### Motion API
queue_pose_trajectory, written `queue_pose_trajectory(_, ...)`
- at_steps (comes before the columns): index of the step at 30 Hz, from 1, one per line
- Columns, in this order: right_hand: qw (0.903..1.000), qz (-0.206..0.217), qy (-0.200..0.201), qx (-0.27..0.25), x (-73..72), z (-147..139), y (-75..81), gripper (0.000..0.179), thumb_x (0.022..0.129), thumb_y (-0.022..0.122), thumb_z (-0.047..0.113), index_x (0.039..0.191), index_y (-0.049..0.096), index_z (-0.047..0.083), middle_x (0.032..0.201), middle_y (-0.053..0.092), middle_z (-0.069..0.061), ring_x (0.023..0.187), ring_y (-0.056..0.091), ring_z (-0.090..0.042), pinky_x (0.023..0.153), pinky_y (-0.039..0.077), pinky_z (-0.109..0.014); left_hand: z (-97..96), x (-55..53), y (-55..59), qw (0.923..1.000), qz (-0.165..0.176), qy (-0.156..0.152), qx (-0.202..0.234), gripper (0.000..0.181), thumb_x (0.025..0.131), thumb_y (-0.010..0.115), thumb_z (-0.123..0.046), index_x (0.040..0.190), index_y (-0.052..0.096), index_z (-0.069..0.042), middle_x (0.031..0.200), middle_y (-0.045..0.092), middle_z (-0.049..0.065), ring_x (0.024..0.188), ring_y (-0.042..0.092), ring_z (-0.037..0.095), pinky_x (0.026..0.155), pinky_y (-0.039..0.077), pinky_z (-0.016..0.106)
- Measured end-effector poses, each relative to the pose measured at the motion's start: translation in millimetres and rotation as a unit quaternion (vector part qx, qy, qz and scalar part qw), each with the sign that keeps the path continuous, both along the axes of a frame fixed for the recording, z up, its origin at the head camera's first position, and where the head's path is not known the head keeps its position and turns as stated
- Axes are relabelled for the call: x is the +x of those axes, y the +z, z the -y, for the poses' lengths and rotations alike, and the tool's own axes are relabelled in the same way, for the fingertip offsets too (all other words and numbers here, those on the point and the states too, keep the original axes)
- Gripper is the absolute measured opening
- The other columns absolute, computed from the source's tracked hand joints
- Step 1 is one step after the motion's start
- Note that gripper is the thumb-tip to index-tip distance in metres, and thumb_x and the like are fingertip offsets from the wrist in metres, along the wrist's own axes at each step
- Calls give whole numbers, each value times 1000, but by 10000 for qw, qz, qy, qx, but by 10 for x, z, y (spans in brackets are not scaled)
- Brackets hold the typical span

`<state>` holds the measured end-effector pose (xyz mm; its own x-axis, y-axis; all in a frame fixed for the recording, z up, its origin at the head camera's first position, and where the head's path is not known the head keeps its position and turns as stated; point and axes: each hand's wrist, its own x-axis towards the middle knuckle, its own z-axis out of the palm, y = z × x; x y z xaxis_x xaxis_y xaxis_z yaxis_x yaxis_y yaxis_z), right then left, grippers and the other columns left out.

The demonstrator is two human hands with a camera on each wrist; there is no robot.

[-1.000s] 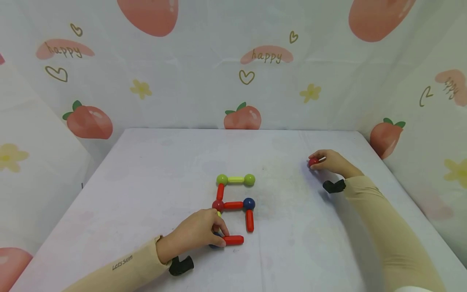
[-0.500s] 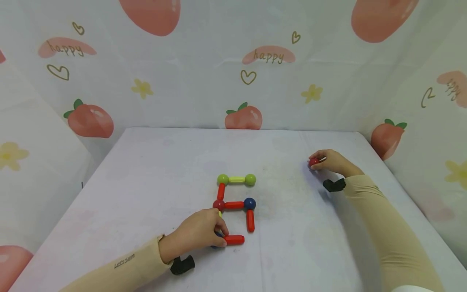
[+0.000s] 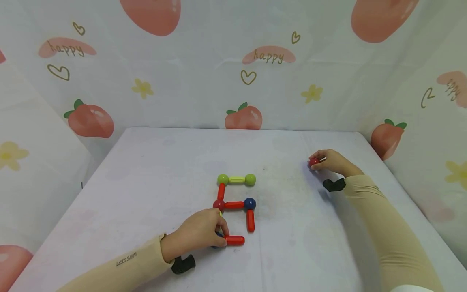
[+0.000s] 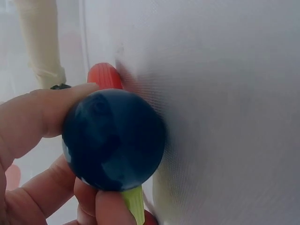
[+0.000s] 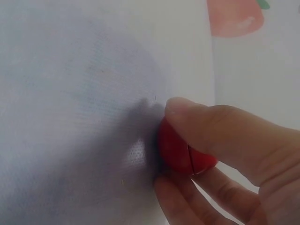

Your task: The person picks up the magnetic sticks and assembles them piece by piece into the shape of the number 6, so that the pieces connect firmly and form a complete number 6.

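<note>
My left hand [image 3: 200, 231] grips a dark blue ball [image 4: 115, 140] between thumb and fingers at the near left corner of a figure of magnetic balls and rods. A red rod [image 3: 235, 240] extends to the right from that ball. Below it in the left wrist view, a yellow-green rod [image 4: 135, 204] shows, partly covered by the fingers. At the far right of the table, my right hand [image 3: 333, 162] pinches a red ball [image 5: 176, 147] with a thin seam, held low by the tabletop.
Beyond the left hand, the figure continues with a red ball [image 3: 218, 205], red rods [image 3: 234, 205], a second blue ball [image 3: 249, 204] and two green balls [image 3: 250, 179] joined by a yellow-green rod [image 3: 236, 179]. A fruit-printed cloth [image 3: 197, 93] hangs behind the white table [image 3: 175, 162].
</note>
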<state>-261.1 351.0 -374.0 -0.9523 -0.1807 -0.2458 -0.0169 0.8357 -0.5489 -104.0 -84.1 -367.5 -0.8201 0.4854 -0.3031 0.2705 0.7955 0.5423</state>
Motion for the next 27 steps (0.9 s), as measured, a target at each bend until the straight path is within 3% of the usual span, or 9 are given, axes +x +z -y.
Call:
queue_pose_trajectory(15, 9995, -188, -133, -208, 87, 90, 34, 45, 96, 70, 21, 133, 58, -2, 130, 59, -27, 120, 58, -40, 94, 47, -40, 74, -42, -45, 9991, 276, 40, 315, 12, 78, 88, -15, 82, 78, -21, 82, 53, -1, 78, 50, 15, 61, 40, 23)
queue_pose_trajectory(22, 9953, -642, -8, -723, 325, 405, 215, 46, 95, 73, 21, 134, 60, -1, 130, 62, -24, 118, 64, -38, 84, 48, -27, 105, -46, -54, 9985, 322, 47, 438, 12, 78, 88, -14, 83, 79, -20, 81, 53, 0, 78, 50, 15, 61, 38, 23)
queue_pose_trajectory(27, 9913, -868, 172, -978, 551, 671, 334, 45, 94, 75, 22, 132, 62, 3, 127, 66, -20, 117, 66, -36, 83, 51, -25, 119, -45, -56, 9981, 355, 44, 503, 12, 78, 88, -13, 83, 79, -20, 81, 53, 1, 78, 50, 16, 60, 38, 23)
